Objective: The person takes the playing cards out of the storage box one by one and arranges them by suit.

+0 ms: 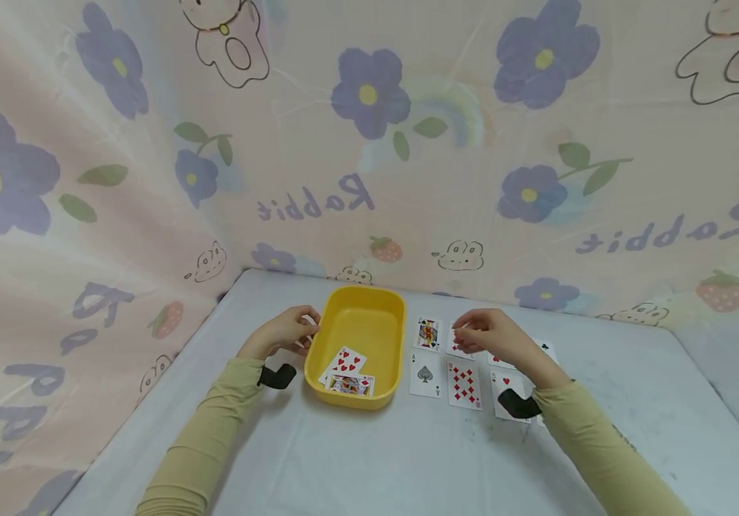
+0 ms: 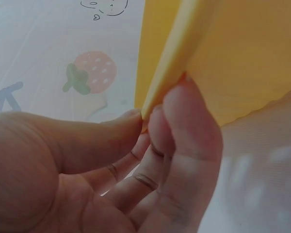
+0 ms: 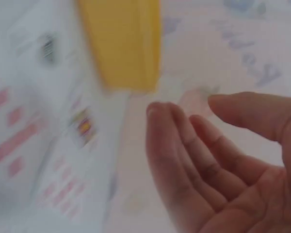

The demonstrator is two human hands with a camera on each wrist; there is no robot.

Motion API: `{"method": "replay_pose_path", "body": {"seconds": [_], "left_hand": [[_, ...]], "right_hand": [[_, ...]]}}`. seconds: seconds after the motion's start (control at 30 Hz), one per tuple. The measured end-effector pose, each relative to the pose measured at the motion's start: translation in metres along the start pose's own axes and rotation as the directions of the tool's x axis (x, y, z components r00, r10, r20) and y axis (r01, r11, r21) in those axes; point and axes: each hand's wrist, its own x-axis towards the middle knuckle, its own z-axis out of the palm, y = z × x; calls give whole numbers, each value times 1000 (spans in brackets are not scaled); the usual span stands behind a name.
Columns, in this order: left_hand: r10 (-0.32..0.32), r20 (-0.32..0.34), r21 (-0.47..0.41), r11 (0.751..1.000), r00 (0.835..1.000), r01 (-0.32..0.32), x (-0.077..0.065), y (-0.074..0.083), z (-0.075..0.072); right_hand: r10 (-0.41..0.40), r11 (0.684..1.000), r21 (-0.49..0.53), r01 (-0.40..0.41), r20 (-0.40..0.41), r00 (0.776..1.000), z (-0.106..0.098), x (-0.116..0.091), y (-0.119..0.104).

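My left hand [image 1: 285,331] pinches the left rim of a yellow plastic tub [image 1: 365,315]; the left wrist view has the thumb [image 2: 111,133] and a curled finger at its edge. Inside the tub's near end lie a hearts card [image 1: 350,360] and a face card [image 1: 351,385] with a diamond. Over the playing cards to the right hovers my right hand [image 1: 498,337], fingers loosely bent. A gap separates its thumb [image 3: 247,114] from the fingers, with nothing held. Beneath the fingertips a red-suited card [image 1: 456,348] is partly hidden.
Rows of cards lie right of the tub, including a face card [image 1: 428,335], an ace of spades [image 1: 425,375], a diamonds card [image 1: 464,385] and a hearts card [image 1: 503,390]. The right arm covers others. A patterned curtain [image 1: 434,215] hangs behind the white tabletop [image 1: 343,459].
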Motion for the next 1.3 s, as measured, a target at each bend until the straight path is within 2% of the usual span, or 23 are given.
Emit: {"method": "replay_pose_path", "body": {"seconds": [0.1, 0.2, 0.3, 0.4, 0.63, 0.77, 0.97, 1.13, 1.3], "left_hand": [[0, 1, 0, 1000, 1000, 0, 1, 1, 0], [5, 4, 0, 1000, 1000, -5, 1, 2, 1], [6, 2, 3, 1000, 1000, -6, 1, 1, 1], [0, 0, 5, 1000, 1000, 0, 1, 1, 2], [6, 5, 9, 1000, 1000, -6, 2, 4, 3], [6, 2, 12, 1000, 1000, -6, 2, 3, 3], [3, 3, 2, 1000, 1000, -3, 0, 1, 2], [7, -1, -1, 1000, 1000, -7, -1, 2, 1], [-2, 5, -14, 1000, 1000, 2, -1, 1, 0]], "right_hand": [[-65, 996, -50, 68, 74, 995, 13, 19, -25], [-109, 987, -100, 126, 164, 981, 31, 36, -45], [-142, 975, -133, 179, 248, 958, 52, 48, -56], [-140, 971, -140, 193, 319, 937, 73, 60, -60], [-73, 983, -117, 139, 441, 894, 112, 84, -61], [-14, 987, -137, 86, 457, 889, 124, 96, -58], [93, 991, -128, -36, 474, 876, 133, 106, -57], [127, 984, -171, -50, 477, 870, 134, 108, -58], [165, 977, -200, -73, 496, 852, 136, 109, -58]]}}
